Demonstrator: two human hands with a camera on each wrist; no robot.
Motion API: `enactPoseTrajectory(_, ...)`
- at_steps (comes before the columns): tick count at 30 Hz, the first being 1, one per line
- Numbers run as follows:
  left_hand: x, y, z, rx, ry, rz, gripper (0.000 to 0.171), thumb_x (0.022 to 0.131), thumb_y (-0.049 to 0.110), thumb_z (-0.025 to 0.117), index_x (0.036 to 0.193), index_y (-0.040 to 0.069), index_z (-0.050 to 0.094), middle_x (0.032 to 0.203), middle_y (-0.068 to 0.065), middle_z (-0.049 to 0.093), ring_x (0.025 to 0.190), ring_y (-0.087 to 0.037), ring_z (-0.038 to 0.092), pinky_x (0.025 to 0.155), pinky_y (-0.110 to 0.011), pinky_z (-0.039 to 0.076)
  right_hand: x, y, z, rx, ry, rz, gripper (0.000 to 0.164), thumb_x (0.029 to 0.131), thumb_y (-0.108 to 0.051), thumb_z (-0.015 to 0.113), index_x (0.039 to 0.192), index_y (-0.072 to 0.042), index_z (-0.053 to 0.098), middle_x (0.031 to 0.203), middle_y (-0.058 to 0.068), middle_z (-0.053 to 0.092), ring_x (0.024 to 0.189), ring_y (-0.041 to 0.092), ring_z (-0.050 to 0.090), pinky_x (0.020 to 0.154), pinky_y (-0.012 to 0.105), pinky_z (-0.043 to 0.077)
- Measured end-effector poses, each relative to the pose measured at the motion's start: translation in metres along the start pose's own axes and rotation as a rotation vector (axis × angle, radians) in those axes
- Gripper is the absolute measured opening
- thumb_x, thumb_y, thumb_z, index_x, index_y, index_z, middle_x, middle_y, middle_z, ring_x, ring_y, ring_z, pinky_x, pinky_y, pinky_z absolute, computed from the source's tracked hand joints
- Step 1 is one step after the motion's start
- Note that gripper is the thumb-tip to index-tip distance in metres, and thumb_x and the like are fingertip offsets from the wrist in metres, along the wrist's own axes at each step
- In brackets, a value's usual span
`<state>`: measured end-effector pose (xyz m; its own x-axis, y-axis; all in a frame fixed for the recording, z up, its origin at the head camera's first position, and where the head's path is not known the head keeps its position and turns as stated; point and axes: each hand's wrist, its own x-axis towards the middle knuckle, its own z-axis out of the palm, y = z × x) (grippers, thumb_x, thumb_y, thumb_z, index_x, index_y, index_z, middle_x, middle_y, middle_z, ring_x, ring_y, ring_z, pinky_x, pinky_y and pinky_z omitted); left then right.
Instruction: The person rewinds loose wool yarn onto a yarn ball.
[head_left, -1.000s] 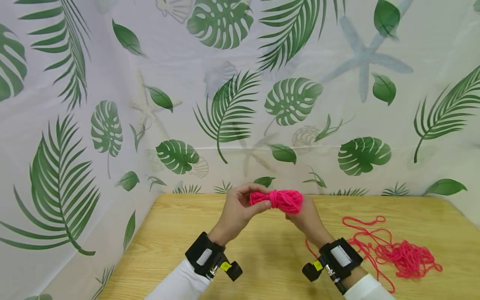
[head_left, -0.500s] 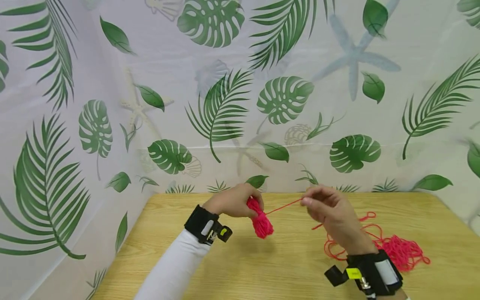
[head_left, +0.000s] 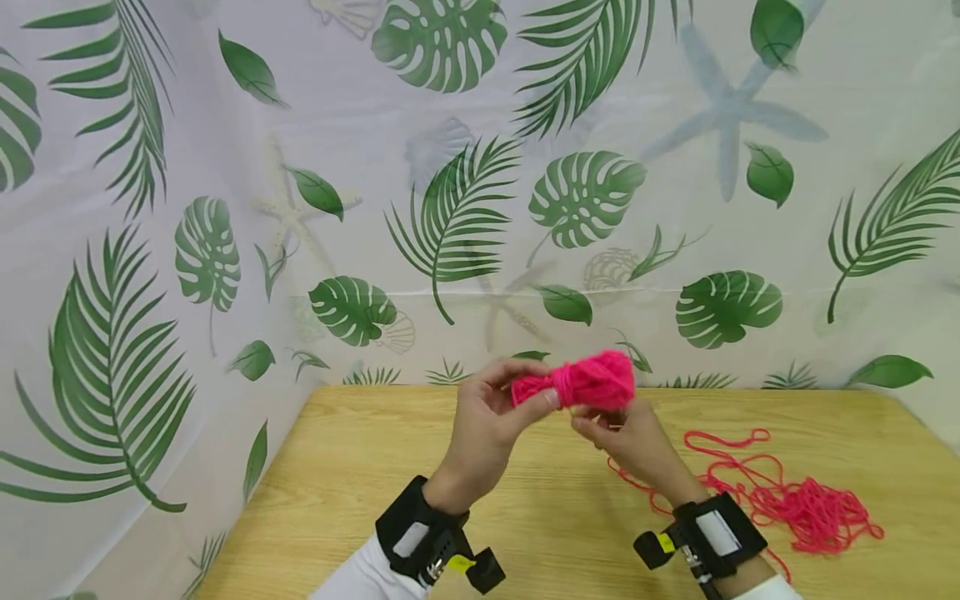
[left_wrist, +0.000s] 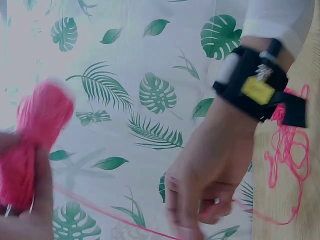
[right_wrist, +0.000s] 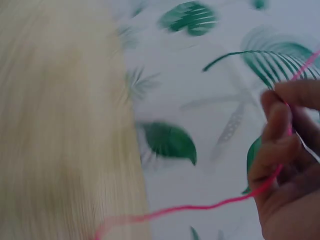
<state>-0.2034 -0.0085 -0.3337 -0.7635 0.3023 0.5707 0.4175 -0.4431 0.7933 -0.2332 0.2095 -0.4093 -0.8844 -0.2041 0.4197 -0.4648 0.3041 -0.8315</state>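
a bundle of bright pink yarn (head_left: 576, 385) is held up over the counter (head_left: 360, 458) by the left hand (head_left: 483, 429), whose fingers and thumb grip it near one end. wraps of yarn cinch its middle, so both ends flare out; the free end points right and slightly upward. a single pink strand (right_wrist: 200, 206) passes through the pinching fingers of the right hand (head_left: 626, 437) and sags toward a loose, tangled heap of yarn (head_left: 825, 515), which lies flat on the counter's right side with loops straggling outward.
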Motion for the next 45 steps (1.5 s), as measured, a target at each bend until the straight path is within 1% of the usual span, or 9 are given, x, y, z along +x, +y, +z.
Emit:
enactPoseTrajectory(6, 0.023, -0.031, -0.028, 0.54, 0.184, 0.144, 0.018, 0.088, -0.004, 0.071, 0.106, -0.005, 0.068, 0.1, -0.011, 0.066, 0.081, -0.017, 0.063, 0.065, -0.02, 0.053, -0.021, -0.034, -0.002, -0.336, -0.364, -0.122, 0.011, 0.091, -0.007, 0.075, 0.089, -0.017, 0.071, 0.081, -0.013, 0.065, 0.064, 0.004, 0.054, 0.056, 0.024, 0.049)
enactPoseTrajectory(12, 0.026, -0.051, -0.065, 0.967, -0.296, -0.029, 0.013, 0.087, -0.002, 0.073, 0.098, 0.003, 0.07, 0.096, -0.006, 0.066, 0.08, -0.014, 0.059, 0.066, -0.021, 0.05, -0.022, -0.071, -0.03, -0.146, -0.505, -0.083, 0.009, 0.096, -0.01, 0.07, 0.095, -0.018, 0.07, 0.082, -0.008, 0.064, 0.061, 0.006, 0.052, 0.052, 0.026, 0.046)
enactPoseTrajectory(17, 0.019, -0.039, -0.068, 0.807, -0.709, -0.381, 0.015, 0.084, -0.005, 0.076, 0.091, 0.007, 0.071, 0.085, 0.004, 0.065, 0.072, -0.004, 0.053, 0.063, -0.019, 0.047, -0.009, -0.061, -0.04, 0.336, -0.26, -0.107, 0.016, 0.098, 0.007, 0.058, 0.104, -0.004, 0.069, 0.09, 0.001, 0.066, 0.061, 0.018, 0.041, 0.051, 0.032, 0.035)
enactPoseTrajectory(21, 0.011, -0.024, -0.055, 0.428, -0.792, -0.445, 0.015, 0.083, -0.011, 0.074, 0.093, 0.0, 0.07, 0.086, 0.002, 0.065, 0.075, -0.005, 0.056, 0.066, -0.019, 0.049, 0.0, -0.03, -0.027, 0.712, -0.014, 0.034, 0.021, 0.103, 0.003, 0.053, 0.102, -0.007, 0.072, 0.091, 0.0, 0.067, 0.061, 0.016, 0.032, 0.057, 0.032, 0.022)
enactPoseTrajectory(28, 0.005, -0.01, -0.036, 0.001, -0.29, -0.217, 0.017, 0.087, -0.01, 0.07, 0.103, -0.009, 0.064, 0.101, -0.006, 0.065, 0.089, -0.013, 0.062, 0.079, -0.023, 0.055, -0.004, 0.008, 0.008, 0.593, 0.013, 0.421, 0.013, 0.102, -0.012, 0.062, 0.099, -0.01, 0.075, 0.088, -0.002, 0.067, 0.064, 0.008, 0.045, 0.059, 0.02, 0.039)
enactPoseTrajectory(32, 0.012, -0.021, -0.033, 0.172, 0.138, -0.04, 0.02, 0.089, -0.003, 0.072, 0.108, -0.007, 0.067, 0.098, -0.005, 0.068, 0.085, -0.012, 0.065, 0.075, -0.023, 0.056, -0.018, 0.001, 0.016, 0.244, -0.186, 0.399, 0.017, 0.098, -0.016, 0.068, 0.103, 0.0, 0.071, 0.087, 0.003, 0.067, 0.062, 0.011, 0.045, 0.058, 0.024, 0.04)
enactPoseTrajectory(36, 0.014, -0.046, -0.039, 0.547, 0.302, 0.106, 0.019, 0.086, -0.004, 0.073, 0.104, -0.004, 0.068, 0.096, -0.011, 0.067, 0.081, -0.015, 0.063, 0.067, -0.021, 0.053, -0.03, -0.026, 0.009, -0.091, -0.321, 0.17, 0.008, 0.093, -0.018, 0.074, 0.095, -0.01, 0.073, 0.083, -0.002, 0.068, 0.059, 0.008, 0.048, 0.053, 0.024, 0.042)
enactPoseTrajectory(40, 0.006, -0.06, -0.043, 0.862, 0.088, 0.038, 0.018, 0.082, -0.008, 0.07, 0.099, -0.001, 0.068, 0.094, -0.012, 0.066, 0.075, -0.015, 0.058, 0.061, -0.021, 0.048, -0.035, -0.06, -0.015, -0.238, -0.374, 0.01, 0.007, 0.093, -0.016, 0.074, 0.091, -0.022, 0.072, 0.078, -0.009, 0.064, 0.057, 0.006, 0.046, 0.051, 0.024, 0.04)
enactPoseTrajectory(45, 0.008, -0.052, -0.035, 0.83, -0.523, -0.33, 0.015, 0.083, -0.007, 0.073, 0.092, 0.005, 0.071, 0.085, 0.002, 0.065, 0.068, -0.005, 0.053, 0.059, -0.019, 0.047, -0.032, -0.078, -0.056, 0.002, -0.302, 0.02, 0.006, 0.097, -0.007, 0.069, 0.1, -0.011, 0.072, 0.083, -0.002, 0.065, 0.062, 0.009, 0.048, 0.051, 0.029, 0.04)
